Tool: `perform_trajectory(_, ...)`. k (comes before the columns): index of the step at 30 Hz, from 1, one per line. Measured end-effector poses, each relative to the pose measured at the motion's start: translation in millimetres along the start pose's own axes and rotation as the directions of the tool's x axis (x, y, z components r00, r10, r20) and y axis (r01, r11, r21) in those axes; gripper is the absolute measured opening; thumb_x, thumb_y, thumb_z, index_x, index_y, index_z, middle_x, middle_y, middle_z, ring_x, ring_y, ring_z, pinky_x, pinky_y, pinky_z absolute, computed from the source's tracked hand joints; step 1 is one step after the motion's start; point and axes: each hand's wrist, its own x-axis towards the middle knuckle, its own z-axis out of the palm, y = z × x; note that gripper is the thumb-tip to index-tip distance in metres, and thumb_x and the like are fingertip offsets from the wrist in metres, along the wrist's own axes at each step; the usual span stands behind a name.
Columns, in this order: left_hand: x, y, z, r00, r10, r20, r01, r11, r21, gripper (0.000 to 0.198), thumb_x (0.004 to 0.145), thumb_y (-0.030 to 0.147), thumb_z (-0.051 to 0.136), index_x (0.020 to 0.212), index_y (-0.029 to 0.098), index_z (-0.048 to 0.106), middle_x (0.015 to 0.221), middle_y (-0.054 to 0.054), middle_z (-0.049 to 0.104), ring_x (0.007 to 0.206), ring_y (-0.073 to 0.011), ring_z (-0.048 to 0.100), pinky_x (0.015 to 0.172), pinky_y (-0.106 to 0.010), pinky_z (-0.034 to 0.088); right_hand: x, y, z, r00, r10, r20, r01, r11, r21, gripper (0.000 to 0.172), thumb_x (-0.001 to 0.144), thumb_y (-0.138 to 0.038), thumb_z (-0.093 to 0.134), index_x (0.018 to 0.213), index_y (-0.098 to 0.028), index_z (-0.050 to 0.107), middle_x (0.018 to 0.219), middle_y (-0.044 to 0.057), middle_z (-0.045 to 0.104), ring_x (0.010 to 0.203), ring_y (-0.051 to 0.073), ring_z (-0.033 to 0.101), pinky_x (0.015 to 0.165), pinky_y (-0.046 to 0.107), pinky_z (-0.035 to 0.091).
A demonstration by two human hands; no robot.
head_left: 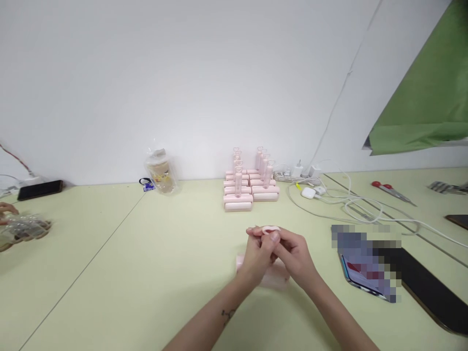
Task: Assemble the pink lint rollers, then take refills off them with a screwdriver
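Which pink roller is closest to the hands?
The one by itself: the pink roller on the table, partly hidden behind the left hand and right hand. The other rollers are grouped farther back, near the wall.

The 2 forearms angle inward, left hand and right hand meeting with bent fingers.

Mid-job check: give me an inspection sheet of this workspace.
Surface: pale green tabletop with visible seams.
Work items: pink rollers in two columns, handles upright; another pink roller partly hidden below the hands.
Hands: left hand and right hand together hold a small pink piece.
Clutter: bagged cup, red-handled scissors, black phone at right.
Cables: white cables looped loosely at right.
Surroundings: white wall, green sheet, co-worker's hand at left edge.
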Motion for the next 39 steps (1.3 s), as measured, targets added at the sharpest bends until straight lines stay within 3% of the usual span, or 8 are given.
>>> perform_trajectory(4, 4.3, 1.1, -17.5, 0.98, -0.026, 0.196, 0.019, 0.999, 0.04, 0.07, 0.065, 0.081, 0.016, 0.054, 0.019, 0.047, 0.038, 0.002, 0.039, 0.04, -0.0121, 0.04, 0.042, -0.024, 0.031, -9.4, 6.9, -8.5, 0.998, -0.011, 0.054, 0.011, 1.0, -0.007, 0.053, 0.088, -0.056, 0.03, 0.133, -0.03, 0.037, 0.127, 0.008, 0.051, 0.077, 0.019, 0.062, 0.064, 0.03, 0.052)
perform_trajectory(7, 1.6, 17.7, -33.2, 0.943, 0.006, 0.332, -0.111, 0.948, 0.298, 0.073, 0.072, 0.076, 0.015, 0.07, 0.016, 0.058, 0.066, -0.006, 0.055, 0.075, -0.0211, 0.056, 0.073, -0.032, 0.043, -24.5, 12.6, -18.0, 0.998, 0.061, -0.003, -0.059, 0.95, -0.306, 0.066, 0.084, -0.054, 0.042, 0.14, -0.032, 0.017, 0.145, 0.006, 0.027, 0.124, 0.027, 0.038, 0.091, 0.04, 0.041)
perform_trajectory(10, -11.4, 38.1, -48.6, 0.954, -0.034, 0.297, -0.188, 0.704, 0.685, 0.059, 0.065, 0.063, 0.056, 0.106, 0.021, 0.053, 0.108, -0.007, 0.051, 0.109, -0.0274, 0.042, 0.093, -0.038, 0.035, -41.2, 19.2, -21.8, 0.985, 0.172, 0.024, -0.117, 0.762, -0.637, 0.076, 0.067, -0.043, 0.067, 0.134, -0.029, 0.032, 0.135, 0.008, 0.042, 0.122, 0.032, 0.036, 0.094, 0.047, 0.036)
perform_trajectory(15, -32.4, 38.6, -76.0, 0.936, -0.222, 0.274, -0.139, 0.481, 0.866, 0.071, 0.055, 0.044, 0.073, 0.119, 0.026, 0.046, 0.123, -0.006, 0.041, 0.118, -0.0275, 0.036, 0.098, -0.039, 0.035, -43.8, 26.1, -33.6, 0.979, 0.174, 0.105, -0.012, 0.568, -0.823, 0.037, 0.071, -0.027, 0.064, 0.107, -0.031, 0.056, 0.107, 0.003, 0.058, 0.093, 0.024, 0.055, 0.079, 0.034, 0.042)
perform_trajectory(23, -6.2, 3.4, -93.7, 0.996, -0.055, 0.063, -0.032, 0.449, 0.893, 0.055, 0.079, 0.044, 0.049, 0.129, 0.023, 0.036, 0.139, -0.009, 0.03, 0.13, -0.0253, 0.022, 0.107, -0.042, 0.022, 41.1, 59.2, -109.7, 0.958, 0.204, -0.204, -0.27, 0.385, -0.883, 0.039, 0.075, -0.021, 0.055, 0.114, -0.02, 0.051, 0.112, 0.012, 0.048, 0.095, 0.027, 0.057, 0.072, 0.033, 0.043)
perform_trajectory(29, 5.2, -40.3, -105.6, 0.993, -0.052, 0.109, -0.086, 0.329, 0.94, 0.052, 0.075, 0.038, 0.055, 0.121, 0.016, 0.049, 0.134, -0.014, 0.041, 0.126, -0.03, 0.031, 0.106, -0.044, 0.022, 92.9, 85.7, -106.0, 0.982, 0.069, -0.173, -0.184, 0.493, -0.85, 0.035, 0.079, -0.021, 0.061, 0.112, -0.017, 0.052, 0.111, 0.007, 0.054, 0.1, 0.023, 0.052, 0.085, 0.043, 0.04)
perform_trajectory(33, 11.9, -52.7, -113.9, 0.988, 0.153, 0.022, -0.099, 0.518, 0.85, 0.047, 0.082, 0.035, 0.044, 0.125, 0.015, 0.042, 0.135, -0.013, 0.04, 0.128, -0.0246, 0.03, 0.108, -0.04, 0.021, 101.3, 109.8, -101.1, 0.977, -0.032, -0.21, -0.139, 0.654, -0.744, 0.041, 0.08, -0.018, 0.062, 0.118, -0.018, 0.049, 0.12, 0.007, 0.051, 0.107, 0.024, 0.05, 0.089, 0.044, 0.04)
perform_trajectory(39, 70.9, -11.7, -136.1, 0.855, 0.245, -0.457, -0.005, 0.885, 0.466, 0.048, 0.087, 0.036, 0.037, 0.128, 0.013, 0.031, 0.142, -0.014, 0.027, 0.134, -0.0225, 0.02, 0.11, -0.035, 0.016, 137.5, 133.8, -134.3, 0.833, 0.01, -0.553, -0.289, 0.861, -0.42, 0.033, 0.088, -0.028, 0.052, 0.12, -0.019, 0.049, 0.126, 0.008, 0.049, 0.107, 0.024, 0.052, 0.087, 0.047, 0.044)
